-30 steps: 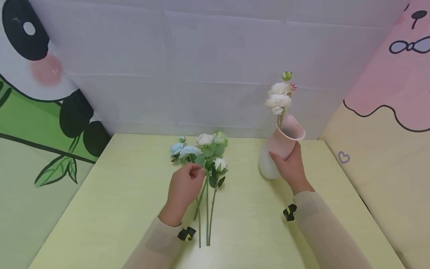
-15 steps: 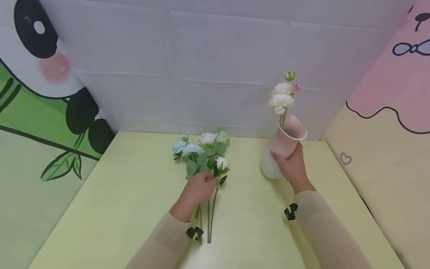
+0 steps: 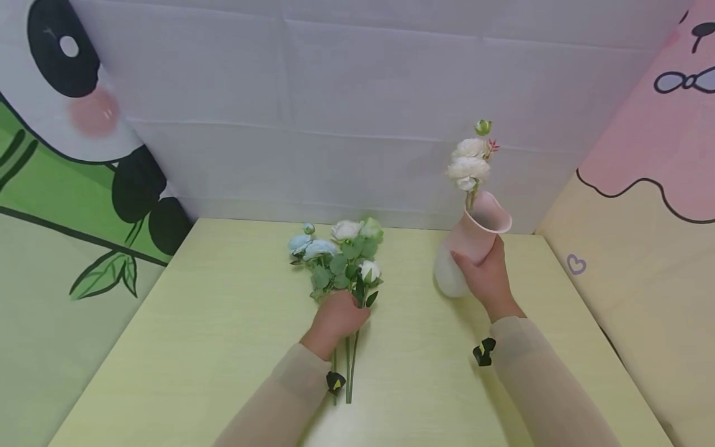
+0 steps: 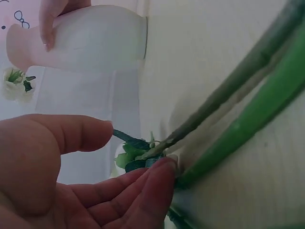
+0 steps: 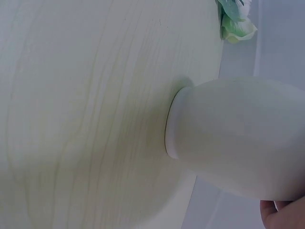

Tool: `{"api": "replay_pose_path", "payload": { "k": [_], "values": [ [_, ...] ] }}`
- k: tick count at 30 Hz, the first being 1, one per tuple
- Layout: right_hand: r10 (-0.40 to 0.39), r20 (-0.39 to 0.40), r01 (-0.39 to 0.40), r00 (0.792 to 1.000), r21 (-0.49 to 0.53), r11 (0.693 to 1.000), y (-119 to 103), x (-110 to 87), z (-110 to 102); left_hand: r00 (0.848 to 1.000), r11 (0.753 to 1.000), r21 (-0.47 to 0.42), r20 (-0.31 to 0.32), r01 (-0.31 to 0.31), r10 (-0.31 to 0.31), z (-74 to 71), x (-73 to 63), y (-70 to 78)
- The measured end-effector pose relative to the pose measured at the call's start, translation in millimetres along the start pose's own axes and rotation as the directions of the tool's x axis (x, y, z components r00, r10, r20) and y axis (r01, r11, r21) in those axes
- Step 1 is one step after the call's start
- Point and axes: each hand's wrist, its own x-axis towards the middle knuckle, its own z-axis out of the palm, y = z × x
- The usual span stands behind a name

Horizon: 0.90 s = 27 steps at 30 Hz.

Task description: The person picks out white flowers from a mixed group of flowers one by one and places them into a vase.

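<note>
Vase: I see it on the table (image 3: 223, 347); this pink and white vase (image 3: 468, 241) seems to stand on its base.
Right hand: on my feed, the right hand (image 3: 487, 279) holds the vase by its upper part, thumb on the near side.
Flowers in vase: white flowers (image 3: 468, 169) rise from the far left part of the vase's mouth, with a green bud (image 3: 483, 128) above them.
Left hand: well to the left of the vase, the left hand (image 3: 338, 315) is among the stems (image 3: 349, 391). From its wrist camera I see thumb and fingers apart, with a moderate gap. The fingertips are at a stem, but I cannot tell if they touch it.
Flowers on table: left of the vase lie blue flowers (image 3: 319, 249), a white flower (image 3: 346, 230), a green flower (image 3: 371, 228) and a smaller white one (image 3: 369, 271). Their stems run toward me, nearer than the vase.
Wall: behind the vase I see a pale wall (image 3: 363, 93) with fold lines.
</note>
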Motion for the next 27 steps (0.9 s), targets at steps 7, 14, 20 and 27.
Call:
{"api": "replay_pose_path", "payload": {
  "k": [7, 14, 20, 27],
  "values": [
    [-0.005, -0.010, 0.005, 1.000, -0.004, 1.000, 2, 0.7, -1, 0.999, 0.991, 0.133, -0.044, 0.023, -0.018, 7.7, 5.2, 8.5],
    [-0.003, -0.008, 0.003, 1.000, 0.001, 1.000, 3, 1.4, 0, 0.999, 0.979, 0.201, -0.023, 0.030, -0.026, 16.5, 11.7, 15.9],
    [0.000, -0.004, 0.000, 1.000, 0.000, 1.000, 4, -0.2, 2, 0.999, 0.983, 0.184, -0.032, 0.010, -0.004, 21.4, 11.1, 9.6],
    [-0.017, -0.015, 0.017, 1.000, 0.003, 1.000, 6, 1.5, 2, 1.000, 0.999, 0.036, 0.017, -0.014, 0.013, 13.0, 14.0, 0.9]
  ]
}}
